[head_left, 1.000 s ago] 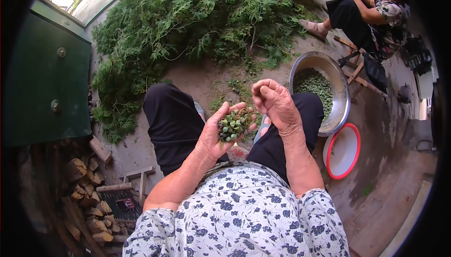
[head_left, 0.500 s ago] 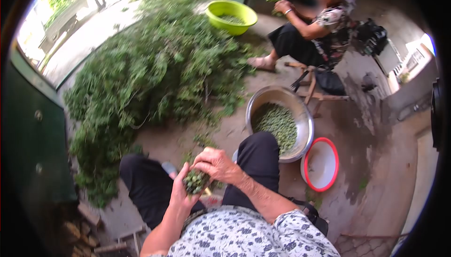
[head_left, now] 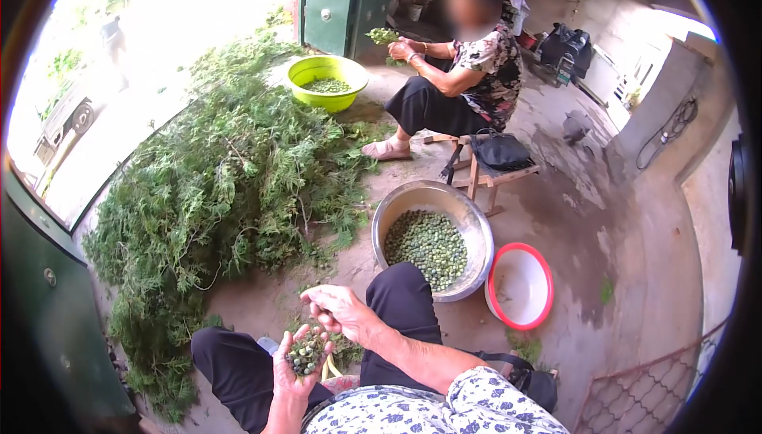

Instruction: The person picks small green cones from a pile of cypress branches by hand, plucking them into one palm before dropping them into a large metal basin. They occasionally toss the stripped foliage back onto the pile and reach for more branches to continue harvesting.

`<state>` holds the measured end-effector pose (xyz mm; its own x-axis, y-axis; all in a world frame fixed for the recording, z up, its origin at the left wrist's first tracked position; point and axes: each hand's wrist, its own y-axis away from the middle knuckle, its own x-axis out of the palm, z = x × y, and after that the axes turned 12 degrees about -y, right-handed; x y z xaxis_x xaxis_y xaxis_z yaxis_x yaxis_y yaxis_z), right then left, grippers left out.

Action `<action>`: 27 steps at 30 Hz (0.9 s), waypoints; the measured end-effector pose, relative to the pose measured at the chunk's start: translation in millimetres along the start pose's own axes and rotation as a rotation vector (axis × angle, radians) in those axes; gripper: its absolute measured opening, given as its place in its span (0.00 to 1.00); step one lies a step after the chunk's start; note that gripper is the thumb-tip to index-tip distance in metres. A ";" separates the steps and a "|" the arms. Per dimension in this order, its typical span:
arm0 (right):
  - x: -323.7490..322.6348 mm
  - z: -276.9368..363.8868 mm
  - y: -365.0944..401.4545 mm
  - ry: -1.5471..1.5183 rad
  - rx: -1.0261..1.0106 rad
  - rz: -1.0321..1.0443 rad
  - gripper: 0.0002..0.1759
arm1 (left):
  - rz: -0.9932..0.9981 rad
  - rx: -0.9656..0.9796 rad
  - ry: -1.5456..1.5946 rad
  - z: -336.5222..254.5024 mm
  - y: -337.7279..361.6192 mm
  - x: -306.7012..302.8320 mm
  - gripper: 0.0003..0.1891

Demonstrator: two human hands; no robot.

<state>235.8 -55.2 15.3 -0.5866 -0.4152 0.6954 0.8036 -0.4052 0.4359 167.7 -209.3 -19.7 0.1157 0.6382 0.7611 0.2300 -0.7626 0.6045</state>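
Handful of small, round, grey-green cones (head_left: 305,355) in the upturned left hand (head_left: 293,379), close to the right hand (head_left: 345,313)

Cupped loosely from below, not clenched; heaped roundish, with no clear long axis. Just forward and slightly right of the heap, right fingers bent, tips apparently apart from it; cannot tell whether anything is pinched between them.

Farther forward and right, partly behind the black-trousered right knee (head_left: 401,295), a wide, round, silvery metal basin (head_left: 479,253), part-filled with similar cones; nearer to the right hand than to the left. Just beside it, a white plastic basin with a red rim (head_left: 524,285). To the front left, a broad mound of feathery green branches (head_left: 230,172) on the floor. Beyond, a lime-green plastic bowl (head_left: 325,102) near a seated co-worker (head_left: 494,69) with a green sprig (head_left: 382,36) in hand.
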 end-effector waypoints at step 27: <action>2.3 -63.5 22.7 0.916 -0.642 0.192 0.15 | 0.024 0.311 0.120 -19.0 -19.3 2.8 0.17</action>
<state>246.3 -117.1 -9.4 -0.5240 -0.8484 -0.0753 0.8427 -0.5036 -0.1904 145.3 -194.7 -24.8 0.0137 0.5894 0.8077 0.5149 -0.6966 0.4996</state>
